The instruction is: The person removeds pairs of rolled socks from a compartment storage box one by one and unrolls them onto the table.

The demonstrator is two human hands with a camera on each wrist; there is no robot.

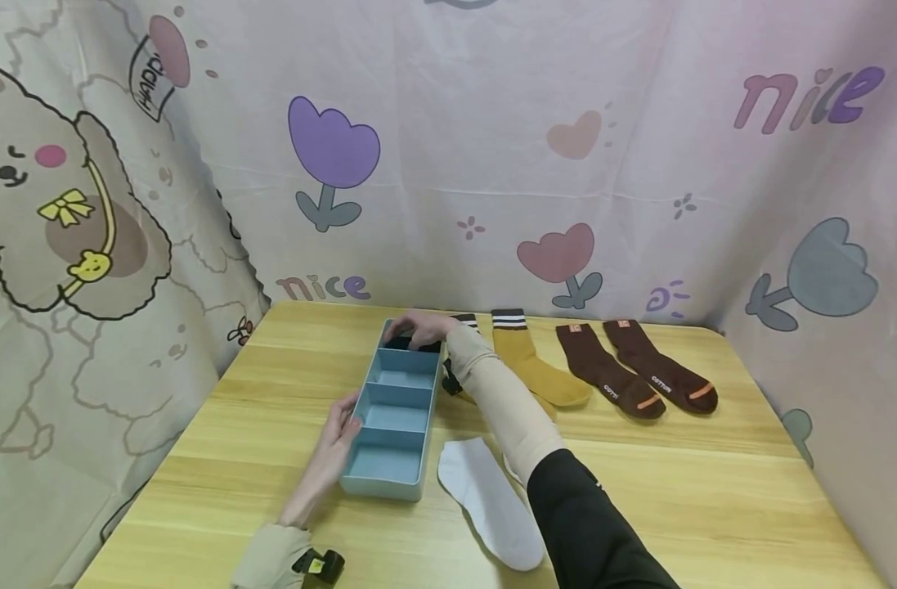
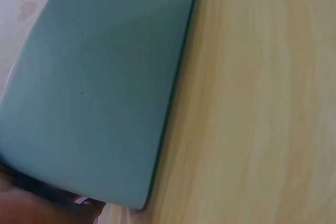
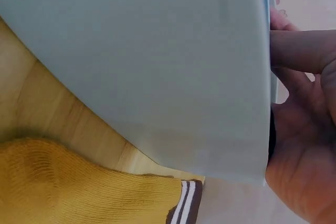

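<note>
A light blue divided storage box [image 1: 386, 491] stands lengthwise on the table, with several compartments in a row. My left hand [image 1: 338, 433] holds its left side near the front, thumb at the rim; the left wrist view shows the box's outer wall [image 2: 100, 87] close up. My right hand [image 1: 422, 329] reaches into the farthest compartment, over a black item [image 1: 400, 343] that looks like fabric. In the right wrist view the box wall [image 3: 142, 66] hides the fingertips of that hand [image 3: 304, 98]. The nearer compartments hold nothing.
Mustard socks [image 1: 536, 372] with striped cuffs lie right of the box, partly behind my right arm. Farther right are two brown socks [image 1: 610, 372] [image 1: 661, 368]. A white sock [image 1: 492, 503] lies in front, with another white edge beside my sleeve. A printed curtain [image 1: 448, 164] surrounds the wooden table [image 1: 271, 393].
</note>
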